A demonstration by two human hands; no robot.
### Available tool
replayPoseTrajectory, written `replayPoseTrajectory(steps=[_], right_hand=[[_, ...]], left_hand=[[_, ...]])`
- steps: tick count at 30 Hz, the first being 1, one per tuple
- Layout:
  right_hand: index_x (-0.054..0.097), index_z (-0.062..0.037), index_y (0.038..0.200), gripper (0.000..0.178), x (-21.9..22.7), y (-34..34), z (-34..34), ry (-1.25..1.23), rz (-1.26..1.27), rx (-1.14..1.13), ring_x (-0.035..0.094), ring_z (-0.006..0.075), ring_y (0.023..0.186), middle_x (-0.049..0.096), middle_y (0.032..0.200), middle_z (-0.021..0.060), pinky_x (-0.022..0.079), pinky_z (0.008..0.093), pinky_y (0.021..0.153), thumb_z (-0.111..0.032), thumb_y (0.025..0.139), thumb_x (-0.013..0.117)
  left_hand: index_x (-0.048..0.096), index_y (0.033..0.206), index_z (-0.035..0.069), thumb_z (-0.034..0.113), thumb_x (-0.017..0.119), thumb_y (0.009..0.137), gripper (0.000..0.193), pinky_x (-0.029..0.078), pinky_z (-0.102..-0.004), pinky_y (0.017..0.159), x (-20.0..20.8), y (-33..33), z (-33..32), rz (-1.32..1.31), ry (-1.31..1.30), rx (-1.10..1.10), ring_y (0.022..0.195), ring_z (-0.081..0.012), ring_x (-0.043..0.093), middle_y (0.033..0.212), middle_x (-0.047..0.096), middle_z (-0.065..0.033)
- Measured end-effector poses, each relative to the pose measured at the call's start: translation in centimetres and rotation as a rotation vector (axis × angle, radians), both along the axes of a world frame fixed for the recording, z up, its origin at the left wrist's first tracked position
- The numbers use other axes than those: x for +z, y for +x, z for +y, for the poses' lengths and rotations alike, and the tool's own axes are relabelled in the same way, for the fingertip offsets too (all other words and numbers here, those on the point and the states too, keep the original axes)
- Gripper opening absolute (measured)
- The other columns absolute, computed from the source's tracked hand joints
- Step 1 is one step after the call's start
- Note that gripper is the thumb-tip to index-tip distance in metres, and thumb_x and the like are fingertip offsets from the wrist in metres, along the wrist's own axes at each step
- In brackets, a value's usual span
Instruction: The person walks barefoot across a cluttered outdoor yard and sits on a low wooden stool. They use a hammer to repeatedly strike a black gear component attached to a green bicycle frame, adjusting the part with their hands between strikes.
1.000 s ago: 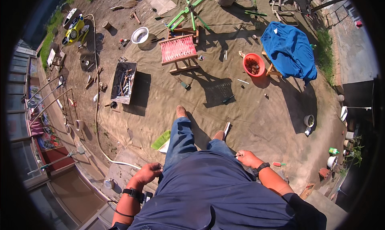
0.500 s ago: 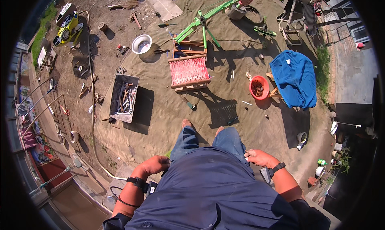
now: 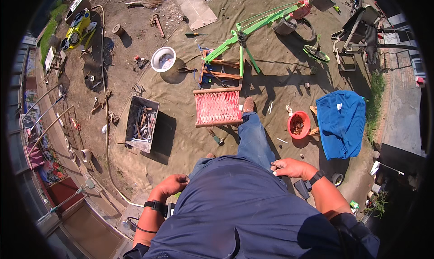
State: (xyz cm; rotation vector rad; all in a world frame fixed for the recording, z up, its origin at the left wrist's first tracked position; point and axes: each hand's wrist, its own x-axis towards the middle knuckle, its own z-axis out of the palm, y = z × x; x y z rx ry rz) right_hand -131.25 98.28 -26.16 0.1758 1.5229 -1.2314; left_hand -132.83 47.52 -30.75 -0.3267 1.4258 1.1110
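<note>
Both my hands hang at hip height beside my blue trousers. The fingers of my left hand are closed at the left thigh, with the fingertips against the cloth. On the other side my right hand pinches at the right trouser leg; its thumb lies along the fingers. In front of me stands a low folding stool with a wooden frame and red-and-white woven seat. My right shoe is beside its right edge. Behind the stool is a bright green metal frame with a long slanting beam.
A metal box of tools with wrenches sits at left. Beyond it is a white basin. At right are a red bucket and a seat draped in blue cloth. A hose runs along the left.
My right leg has stepped forward beside the stool, and the stool is now closer to me. Both hands stay at my thighs.
</note>
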Motion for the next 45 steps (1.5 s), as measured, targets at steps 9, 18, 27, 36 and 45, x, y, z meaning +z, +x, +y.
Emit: replayPoseTrajectory(steps=[9,18,27,36,45], right_hand=[[0.064,0.0033,0.113,0.036,-1.7,-12.9,5.0,-0.069,-0.182,0.064,0.060,0.0152,0.098,0.067,0.106,0.0068,0.048,0.0298,0.089,-0.022,0.088,0.068],[0.066,-0.0019,0.109,0.028,-4.4,-20.7,0.0,0.031,-0.265,0.060,0.059,0.0139,0.096,0.067,0.102,0.0031,0.046,0.0291,0.089,-0.020,0.087,0.067],[0.069,0.0004,0.090,0.025,-8.8,-31.9,-2.1,0.160,-0.290,0.050,0.064,0.0238,0.105,0.070,0.090,0.0087,0.044,0.0335,0.100,-0.025,0.089,0.067],[0.061,0.0018,0.086,0.026,-28.6,-45.2,0.7,0.072,0.202,-0.364,0.057,0.0167,0.070,0.058,0.074,0.0049,0.047,0.0299,0.076,-0.014,0.095,0.044],[0.064,0.0027,0.096,0.022,-36.9,-47.7,4.5,0.089,0.236,-0.693,0.061,0.0192,0.082,0.062,0.087,0.0088,0.047,0.0296,0.074,-0.011,0.098,0.048]], left_hand=[[0.066,0.092,0.001,0.007,0.064,0.089,0.007,0.050,-0.0286,0.071,4.5,-13.7,4.8,-0.087,-0.001,-0.101,0.075,-0.0109,0.061,0.078,0.065,-0.0001],[0.068,0.100,0.000,0.009,0.066,0.090,0.013,0.053,-0.0296,0.073,-3.3,-33.8,1.2,-0.225,0.113,-0.255,0.076,-0.0133,0.066,0.084,0.070,-0.0038],[0.065,0.106,0.000,0.009,0.060,0.090,0.019,0.053,-0.0279,0.070,-18.9,-47.6,9.1,0.182,0.051,-0.366,0.074,-0.0147,0.066,0.083,0.068,-0.0066],[0.053,0.130,0.000,0.010,0.063,0.090,0.043,0.046,-0.0257,0.066,-45.4,-45.6,19.3,0.111,-0.214,0.170,0.078,-0.0125,0.056,0.101,0.064,-0.0067],[0.044,0.144,0.014,0.012,0.062,0.089,0.059,0.047,-0.0398,0.080,-56.4,-46.5,25.8,-0.166,-0.408,0.345,0.098,-0.0214,0.053,0.119,0.058,-0.0092]])
